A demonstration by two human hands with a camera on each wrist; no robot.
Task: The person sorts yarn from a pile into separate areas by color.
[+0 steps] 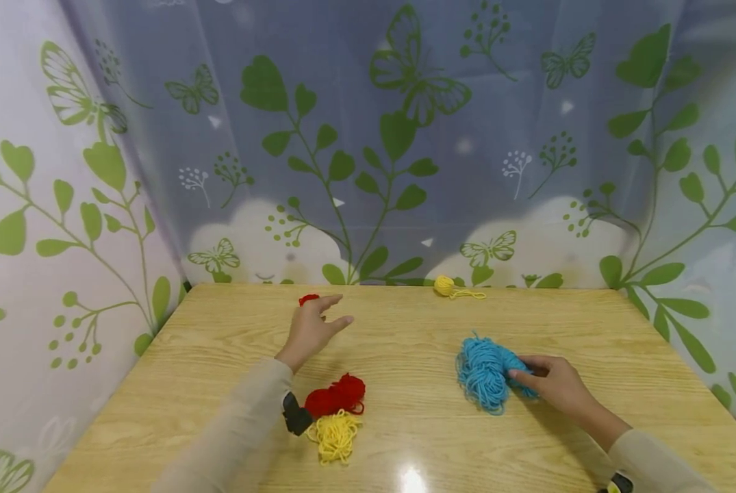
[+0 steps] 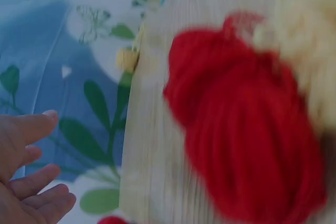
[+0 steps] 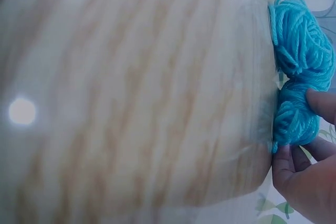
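Observation:
On the right side of the table, my right hand [image 1: 559, 387] grips one end of a blue yarn skein [image 1: 486, 373]. The right wrist view shows the thumb on top of the blue yarn [image 3: 302, 40] and the fingers curled beneath its end. My left hand [image 1: 314, 329] is over the left part of the table, fingers spread and holding nothing. Just behind it a small bit of red yarn [image 1: 308, 299] peeks out, mostly hidden. Nearer the left forearm lies a red yarn skein [image 1: 337, 396], seen large in the left wrist view, touching a loose yellow yarn bundle [image 1: 335, 437].
A small yellow yarn ball [image 1: 444, 285] with a loose tail sits at the table's back edge. Printed curtains with leaves and butterflies [image 1: 404, 68] stand behind and at both sides of the wooden table [image 1: 404, 342].

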